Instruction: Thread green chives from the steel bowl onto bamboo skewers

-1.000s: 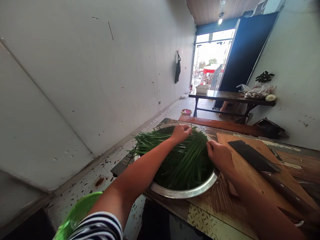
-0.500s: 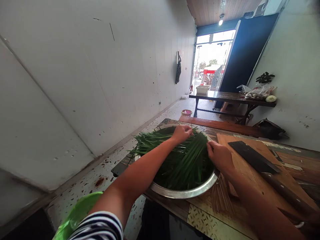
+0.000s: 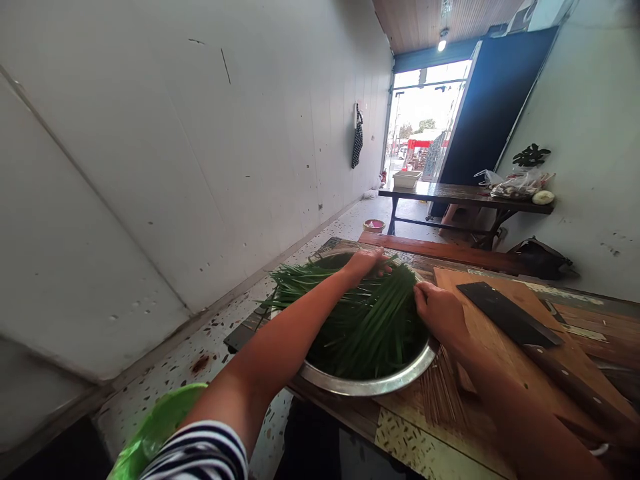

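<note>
At the lower left a bright green tub (image 3: 155, 427) sits below the striped sleeve (image 3: 200, 450) of the left arm, which reaches across a wide metal bowl (image 3: 370, 387) on a wooden table (image 3: 415, 433). Long, flat green chives (image 3: 385, 313) fill the bowl, some poking out over its left rim, others fanned toward the near side. The left hand (image 3: 367, 265) is above the far part of the bowl, its fingers partly curled, with chives beneath the wrist and just right of the fingertips; whether it pinches any, I cannot tell. The right hand (image 3: 440, 310) is at the bowl's right edge, fingers bent inward, right beside the bunched ends of the fanned chives, which lie to its left; I cannot tell whether it grasps those ends or the rim. Thin wooden sticks (image 3: 443, 393) lie just right of the bowl, next to a cutting board (image 3: 490, 340). On that rests a dark-bladed cleaver (image 3: 505, 310), its wooden handle pointing to the lower right.
</note>
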A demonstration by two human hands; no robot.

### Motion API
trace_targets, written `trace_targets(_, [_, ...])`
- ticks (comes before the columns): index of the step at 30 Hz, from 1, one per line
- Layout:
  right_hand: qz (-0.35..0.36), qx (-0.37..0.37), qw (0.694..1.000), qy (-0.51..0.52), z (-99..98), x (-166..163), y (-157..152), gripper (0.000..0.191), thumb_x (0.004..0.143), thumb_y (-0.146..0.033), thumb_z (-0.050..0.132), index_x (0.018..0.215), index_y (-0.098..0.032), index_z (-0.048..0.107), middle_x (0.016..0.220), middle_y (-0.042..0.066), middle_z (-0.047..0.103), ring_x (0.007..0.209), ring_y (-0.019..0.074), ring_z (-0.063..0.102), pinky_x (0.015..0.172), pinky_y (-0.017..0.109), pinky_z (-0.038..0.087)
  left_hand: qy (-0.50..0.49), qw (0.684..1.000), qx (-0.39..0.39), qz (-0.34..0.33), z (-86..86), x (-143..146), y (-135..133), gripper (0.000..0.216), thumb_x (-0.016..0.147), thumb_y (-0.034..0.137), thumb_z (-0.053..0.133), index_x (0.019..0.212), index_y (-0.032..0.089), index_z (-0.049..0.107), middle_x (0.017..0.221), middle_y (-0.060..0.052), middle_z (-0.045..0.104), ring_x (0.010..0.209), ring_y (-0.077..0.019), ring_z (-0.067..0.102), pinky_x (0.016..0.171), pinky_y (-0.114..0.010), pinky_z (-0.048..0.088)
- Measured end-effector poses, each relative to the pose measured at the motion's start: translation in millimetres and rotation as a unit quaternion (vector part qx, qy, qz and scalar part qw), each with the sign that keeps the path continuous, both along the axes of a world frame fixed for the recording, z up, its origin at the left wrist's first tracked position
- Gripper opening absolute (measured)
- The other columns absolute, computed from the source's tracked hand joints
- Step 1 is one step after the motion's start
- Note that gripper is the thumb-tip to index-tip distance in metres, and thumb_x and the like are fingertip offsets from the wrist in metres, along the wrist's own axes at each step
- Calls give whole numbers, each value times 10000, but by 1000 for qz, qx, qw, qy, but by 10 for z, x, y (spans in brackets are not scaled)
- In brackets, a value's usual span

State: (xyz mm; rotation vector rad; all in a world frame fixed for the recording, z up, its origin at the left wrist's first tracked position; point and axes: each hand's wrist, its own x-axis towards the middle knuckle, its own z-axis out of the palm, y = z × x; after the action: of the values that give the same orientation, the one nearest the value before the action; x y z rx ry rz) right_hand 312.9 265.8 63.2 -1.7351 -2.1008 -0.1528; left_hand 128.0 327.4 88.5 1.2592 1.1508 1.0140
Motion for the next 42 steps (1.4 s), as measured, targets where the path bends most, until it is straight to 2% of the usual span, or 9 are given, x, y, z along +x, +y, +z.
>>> trace_targets(3, [7, 3, 1000, 3, -3, 1, -1, 322, 917, -307, 364, 899, -190, 664, 846, 72, 713, 703, 166, 617, 562, 269, 267, -11, 1000, 7, -8, -6, -16, 3, 385, 904, 399, 418, 871, 75, 623, 779, -103, 694, 527, -83, 516, 487, -207, 367])
trace_targets(7, [-1, 8, 1000, 1, -9, -1, -1, 325, 918, -308, 363, 907, -189, 665, 836, 75, 713, 684, 160, 612, 559, 269, 263, 26, 997, 67, -16, -64, -29, 6, 200, 825, 256, 572, 850, 78, 660, 786, -72, 699, 547, -54, 509, 516, -176, 378])
trace_targets(14, [1, 0, 1000, 4, 3, -7, -3, 324, 919, -317, 366, 913, -193, 665, 855, 73, 719, 710, 171, 624, 573, 269, 267, -1, 997, 65, 53, -59, 15, -4, 130, 772, 129, 600, 865, 68, 667, 668, -37, 683, 539, -55, 535, 594, -189, 449])
trace_targets(21, [1, 0, 1000, -2, 6, -5, 1, 329, 919, -315, 360, 898, -193, 664, 838, 75, 715, 702, 170, 620, 567, 269, 267, 32, 994, 86, 59, -112, 11, 28, 157, 768, 156, 600, 877, 67, 671, 681, -42, 690, 535, -65, 545, 579, -192, 454])
trace_targets(28, [-1, 2, 1000, -2, 4, -3, 1, 330, 920, -324, 361, 913, -194, 664, 844, 73, 718, 730, 178, 633, 577, 270, 277, 120, 979, 157, 45, -171, -22, 74, 187, 801, 236, 562, 796, 88, 676, 688, -47, 690, 567, -78, 571, 603, -196, 461])
trace_targets(35, [6, 6, 1000, 2, -7, 1, 8, 320, 918, -316, 373, 917, -191, 668, 871, 68, 722, 739, 176, 637, 587, 267, 293, 148, 976, 154, 44, -160, -19, 62, 188, 803, 224, 539, 766, 95, 670, 693, -43, 692, 565, -80, 577, 624, -203, 471])
trace_targets(42, [2, 5, 1000, -13, -8, -3, 7, 324, 921, -318, 371, 916, -192, 669, 875, 70, 724, 737, 175, 638, 580, 268, 286, 176, 966, 186, 47, -158, -22, 46, 195, 795, 231, 548, 788, 97, 689, 717, -44, 703, 584, -88, 600, 632, -201, 475])
